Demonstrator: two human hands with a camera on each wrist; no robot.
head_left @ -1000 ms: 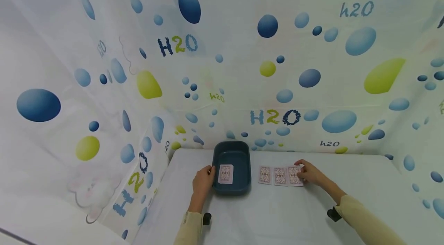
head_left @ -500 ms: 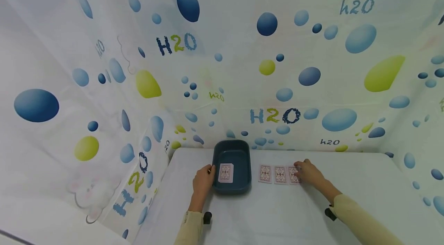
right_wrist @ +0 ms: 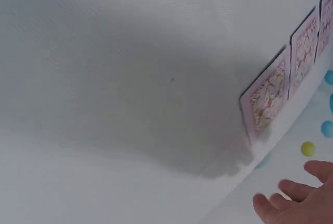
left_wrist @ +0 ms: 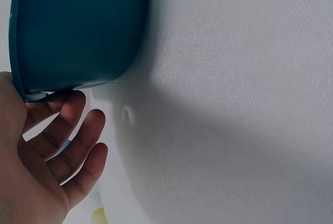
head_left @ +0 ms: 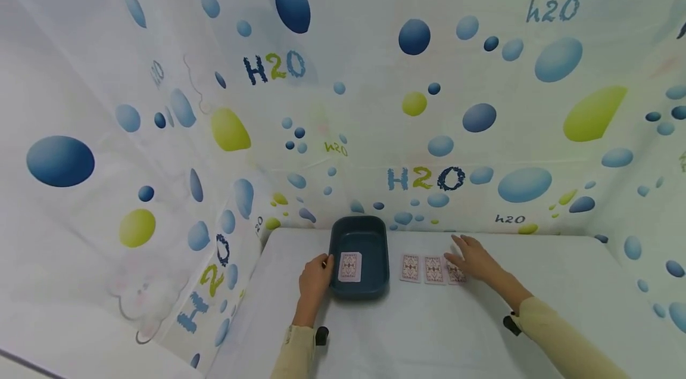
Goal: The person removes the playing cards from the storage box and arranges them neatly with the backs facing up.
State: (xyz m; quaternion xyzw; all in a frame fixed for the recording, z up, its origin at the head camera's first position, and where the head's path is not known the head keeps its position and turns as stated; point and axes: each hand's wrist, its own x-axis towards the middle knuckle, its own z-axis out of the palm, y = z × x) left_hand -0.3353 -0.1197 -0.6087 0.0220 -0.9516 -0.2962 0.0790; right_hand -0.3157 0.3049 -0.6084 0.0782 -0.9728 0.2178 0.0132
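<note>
My left hand (head_left: 314, 279) grips the left rim of a dark teal plastic bin (head_left: 370, 293). In the left wrist view its fingers (left_wrist: 86, 138) curl below the rim, and the thumb is hidden. Inside the bin, near its front left, lies a playing card (head_left: 350, 267) with a red-patterned back. To the right of the bin, three similar face-down cards (head_left: 433, 270) form a row on the white cloth. Over the rightmost card (right_wrist: 268, 99) hovers my right hand (head_left: 479, 261), fingers spread and holding nothing, partly covering that card in the head view.
A white tablecloth (head_left: 412, 331) covers the table. Behind it hangs a white curtain (head_left: 370, 117) printed with blue and green drops, and more of this curtain stands along the left and right sides. Each wrist bears a small black camera (head_left: 321, 336).
My right hand has lifted off the rightmost card and spread its fingers, after nudging that card slightly left toward the row. My left hand keeps hold of the bin.
</note>
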